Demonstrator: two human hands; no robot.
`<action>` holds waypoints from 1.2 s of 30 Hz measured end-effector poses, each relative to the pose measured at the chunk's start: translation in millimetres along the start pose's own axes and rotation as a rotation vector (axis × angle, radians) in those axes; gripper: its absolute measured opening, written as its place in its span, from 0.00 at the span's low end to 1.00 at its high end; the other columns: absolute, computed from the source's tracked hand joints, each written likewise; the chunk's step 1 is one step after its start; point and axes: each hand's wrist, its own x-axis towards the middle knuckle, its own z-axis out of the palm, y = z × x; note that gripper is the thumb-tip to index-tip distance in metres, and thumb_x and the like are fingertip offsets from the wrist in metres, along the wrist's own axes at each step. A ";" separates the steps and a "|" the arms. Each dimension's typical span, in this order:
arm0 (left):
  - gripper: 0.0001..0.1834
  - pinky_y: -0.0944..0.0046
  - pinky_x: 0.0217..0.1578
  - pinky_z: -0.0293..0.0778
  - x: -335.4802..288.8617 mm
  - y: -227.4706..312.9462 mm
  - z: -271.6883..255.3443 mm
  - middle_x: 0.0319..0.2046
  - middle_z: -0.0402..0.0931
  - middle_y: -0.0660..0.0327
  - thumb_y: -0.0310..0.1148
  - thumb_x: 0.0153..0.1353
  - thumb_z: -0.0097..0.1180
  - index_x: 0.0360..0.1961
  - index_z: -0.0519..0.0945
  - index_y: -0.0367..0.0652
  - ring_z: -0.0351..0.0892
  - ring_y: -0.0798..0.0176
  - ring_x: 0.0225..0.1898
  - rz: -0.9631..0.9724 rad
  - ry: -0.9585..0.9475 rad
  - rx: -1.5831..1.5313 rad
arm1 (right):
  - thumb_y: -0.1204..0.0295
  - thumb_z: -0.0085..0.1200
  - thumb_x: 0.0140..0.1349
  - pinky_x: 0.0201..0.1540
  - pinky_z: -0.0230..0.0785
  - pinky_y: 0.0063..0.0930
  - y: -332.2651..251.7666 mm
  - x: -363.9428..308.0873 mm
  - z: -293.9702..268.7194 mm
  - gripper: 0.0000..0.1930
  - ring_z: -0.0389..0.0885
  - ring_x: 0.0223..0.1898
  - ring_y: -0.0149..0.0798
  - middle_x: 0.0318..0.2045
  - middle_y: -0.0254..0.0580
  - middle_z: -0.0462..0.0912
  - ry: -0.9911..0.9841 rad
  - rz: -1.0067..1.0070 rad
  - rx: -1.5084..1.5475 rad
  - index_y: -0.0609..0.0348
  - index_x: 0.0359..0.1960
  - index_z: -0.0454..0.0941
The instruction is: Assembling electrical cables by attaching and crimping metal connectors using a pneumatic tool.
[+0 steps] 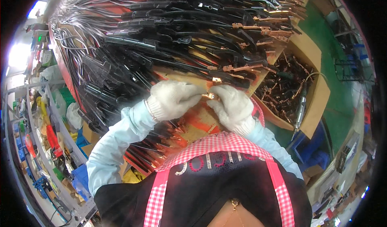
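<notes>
Both hands wear white gloves and meet over the near part of the workbench. Between their fingertips sits a small copper-coloured metal fitting (209,96) with a round hole or screw. My left hand (172,100) pinches it from the left, fingers closed. From the right, my right hand (231,107) grips it with thumb and fingers. Whether a cable runs from the fitting into my left glove is hidden. Just beyond the hands lie many black cables with black handles (133,41) and copper-coloured jaw ends (250,68).
An open cardboard box (318,106) holding dark and copper-coloured parts stands at the right. A silver powered driver (300,110) with a hose lies across it. Grey cables (76,23) bunch at the far left. More cable ends (161,144) lie close to my body. Shelving (52,126) stands left.
</notes>
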 end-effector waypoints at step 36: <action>0.14 0.60 0.33 0.76 13.3 5.2 -8.3 0.24 0.81 0.54 0.39 0.64 0.54 0.39 0.85 0.41 0.82 0.59 0.27 -0.433 -0.329 -0.345 | 0.64 0.64 0.51 0.35 0.74 0.40 11.2 18.1 3.9 0.18 0.81 0.36 0.46 0.32 0.39 0.78 -0.133 -0.241 -0.058 0.54 0.44 0.77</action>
